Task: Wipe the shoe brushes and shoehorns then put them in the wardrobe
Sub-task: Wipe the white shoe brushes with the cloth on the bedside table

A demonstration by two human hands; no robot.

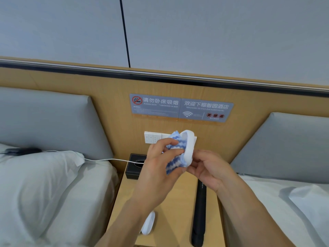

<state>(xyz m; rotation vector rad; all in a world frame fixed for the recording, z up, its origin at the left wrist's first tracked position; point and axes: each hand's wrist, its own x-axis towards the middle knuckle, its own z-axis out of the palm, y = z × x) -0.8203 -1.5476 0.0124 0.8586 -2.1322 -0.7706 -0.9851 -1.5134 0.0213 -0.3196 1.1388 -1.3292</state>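
Two grey signs on the far wooden headboard panel. Left sign [155,107]: red no-smoking symbol, "请勿卧床吸烟", below it "PLEASE DON'T SMOKING IN BED"; smaller lines beneath too small to read. Right sign [206,111]: "欢迎下榻智园酒店", "WELCOME TO STAY ZHI YUAN HOTEL", a wifi symbol, three red round symbols, illegible. Black shoehorn [199,211] on the bench: small white lettering, partly hidden, ending "…orn".

The left hand [156,168] covers much of the blue-and-white cloth [173,157] and part of the black tissue box [132,168]. The left forearm hides part of a white brush [148,223] lying on the surface [169,202]. The black shoehorn [199,211] runs behind the right hand [207,169]. Small print on the wall sign [181,109] is unreadable.
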